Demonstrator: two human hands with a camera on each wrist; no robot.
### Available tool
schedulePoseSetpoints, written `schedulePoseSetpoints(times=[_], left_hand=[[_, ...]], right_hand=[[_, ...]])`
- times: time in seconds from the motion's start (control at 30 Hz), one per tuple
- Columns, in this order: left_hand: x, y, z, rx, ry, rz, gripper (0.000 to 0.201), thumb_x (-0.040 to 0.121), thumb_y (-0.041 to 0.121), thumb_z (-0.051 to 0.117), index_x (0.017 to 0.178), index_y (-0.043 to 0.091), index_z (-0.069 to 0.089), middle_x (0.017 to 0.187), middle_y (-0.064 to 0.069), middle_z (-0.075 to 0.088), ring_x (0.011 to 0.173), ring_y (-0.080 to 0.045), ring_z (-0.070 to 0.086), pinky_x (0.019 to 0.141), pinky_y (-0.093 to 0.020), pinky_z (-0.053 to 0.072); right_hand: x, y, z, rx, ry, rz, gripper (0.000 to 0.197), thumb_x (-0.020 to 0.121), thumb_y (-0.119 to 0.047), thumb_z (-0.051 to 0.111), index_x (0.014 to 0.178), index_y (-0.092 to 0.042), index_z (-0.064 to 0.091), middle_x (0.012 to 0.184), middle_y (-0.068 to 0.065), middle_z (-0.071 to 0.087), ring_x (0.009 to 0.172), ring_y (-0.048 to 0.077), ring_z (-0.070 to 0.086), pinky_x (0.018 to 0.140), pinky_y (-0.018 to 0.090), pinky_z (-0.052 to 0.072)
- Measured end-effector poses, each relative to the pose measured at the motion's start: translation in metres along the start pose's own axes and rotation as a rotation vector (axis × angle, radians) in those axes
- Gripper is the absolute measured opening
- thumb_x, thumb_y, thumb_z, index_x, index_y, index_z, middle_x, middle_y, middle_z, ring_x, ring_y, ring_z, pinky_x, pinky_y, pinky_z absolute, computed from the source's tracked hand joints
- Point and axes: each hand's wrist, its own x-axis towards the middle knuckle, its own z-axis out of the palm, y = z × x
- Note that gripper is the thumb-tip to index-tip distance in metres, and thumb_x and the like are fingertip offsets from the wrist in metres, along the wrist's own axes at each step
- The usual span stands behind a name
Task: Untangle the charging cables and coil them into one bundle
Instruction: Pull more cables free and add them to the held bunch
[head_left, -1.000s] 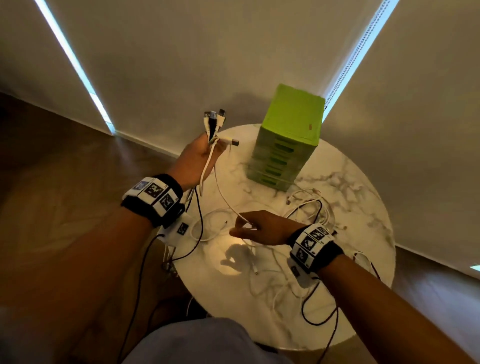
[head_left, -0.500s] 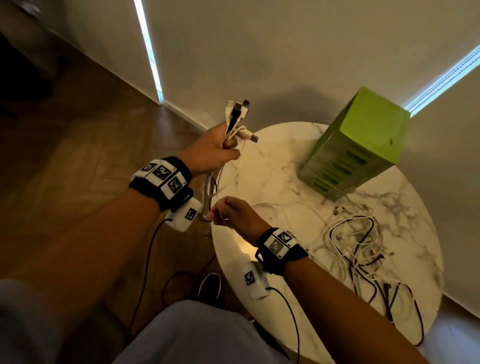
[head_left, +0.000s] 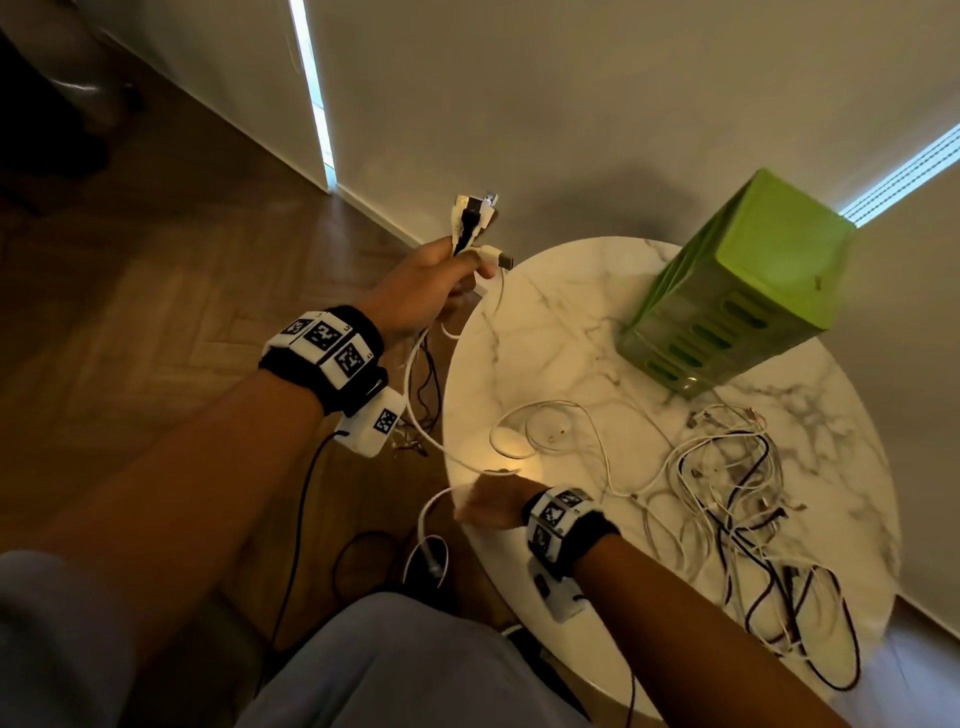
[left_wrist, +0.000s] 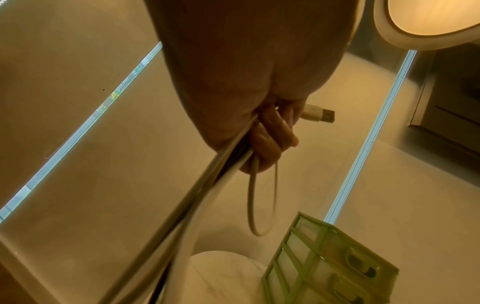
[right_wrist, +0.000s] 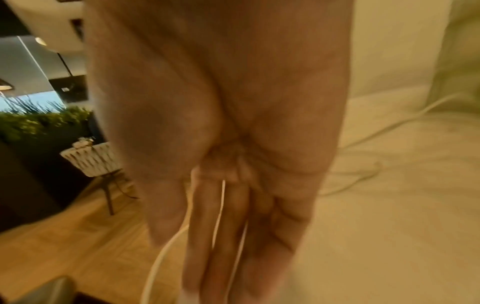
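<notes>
My left hand (head_left: 431, 283) is raised off the left edge of the round marble table (head_left: 550, 322) and grips a bunch of white and black cables just below their plugs (head_left: 472, 218). One white USB plug (left_wrist: 318, 113) sticks out sideways past the fingers (left_wrist: 272, 142), and the cables (left_wrist: 207, 195) hang down from the fist. My right hand (head_left: 488, 506) sits at the table's near left edge. A white cable (right_wrist: 158, 263) runs between its fingers (right_wrist: 221, 226) and droops off the edge. A tangle of white and black cables (head_left: 737, 509) lies on the right of the table.
A green drawer unit (head_left: 743, 291) stands at the back right of the table. A loose white cable loop (head_left: 545, 431) lies mid-table. The wall is right behind the table. Wooden floor lies to the left, and my knee (head_left: 405, 665) is below the hands.
My right hand has slid down the white cable from below the left hand to the table's near left edge. The left hand stays raised with the same plugs.
</notes>
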Motion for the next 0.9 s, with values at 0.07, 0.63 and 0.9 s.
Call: schedulePoseSetpoints(times=[0.07,0.63,0.9], left_hand=[[-0.001,-0.002,-0.001,-0.053,-0.045,-0.015,0.026,0.105,0.022,0.042,0.096,0.007,0.062,0.062,0.006,0.032,0.051,-0.008,0.029,0.048,-0.021,0.026],[0.005,-0.001,0.0,-0.122,0.114,0.009,0.025,0.107,0.019,0.037,0.089,0.011,0.052,0.068,-0.002,0.048,0.05,-0.006,0.049,0.05,-0.019,0.04],[0.013,-0.012,-0.007,0.068,0.206,0.023,0.031,0.108,0.03,0.036,0.084,0.014,0.049,0.061,0.0,0.049,0.058,-0.019,0.062,0.066,-0.036,0.052]], right_hand=[[-0.016,0.018,-0.016,0.157,-0.158,0.15,0.03,0.104,-0.024,0.047,0.113,-0.005,0.068,0.113,0.017,0.07,0.058,0.009,0.065,0.056,0.021,0.049],[-0.087,-0.013,-0.118,0.607,1.017,-0.509,0.019,0.106,-0.015,0.048,0.113,-0.012,0.066,0.094,0.005,0.072,0.076,0.016,0.069,0.063,0.029,0.055],[-0.068,0.021,-0.057,-0.295,0.649,-0.422,0.05,0.088,0.0,0.057,0.114,-0.04,0.072,0.15,-0.02,0.048,0.146,0.015,0.031,0.114,0.048,0.023]])
